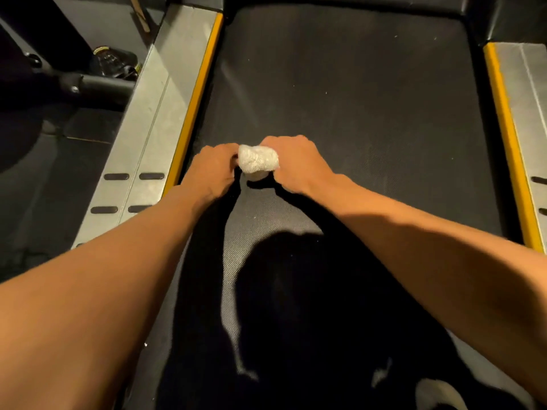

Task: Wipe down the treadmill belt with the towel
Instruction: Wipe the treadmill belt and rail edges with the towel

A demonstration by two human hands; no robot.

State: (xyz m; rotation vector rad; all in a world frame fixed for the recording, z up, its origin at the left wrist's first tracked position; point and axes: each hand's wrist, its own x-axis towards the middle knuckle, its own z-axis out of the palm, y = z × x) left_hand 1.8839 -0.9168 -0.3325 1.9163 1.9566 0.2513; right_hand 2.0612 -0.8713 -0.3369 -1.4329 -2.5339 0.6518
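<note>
A small white towel (258, 160), bunched into a wad, sits on the black treadmill belt (355, 99) near its left side. My left hand (211, 170) grips the wad's left end with curled fingers. My right hand (296, 165) grips its right end, knuckles up. Both hands hold the towel between them, low against the belt. Most of the towel is hidden inside my fists. My shadow darkens the near part of the belt.
Grey metal side rails with yellow edge strips run along the belt, one on the left (154, 128) and one on the right (529, 119). A black motor cover (340, 1) closes the far end. Dark machine parts (88, 81) lie on the floor to the left.
</note>
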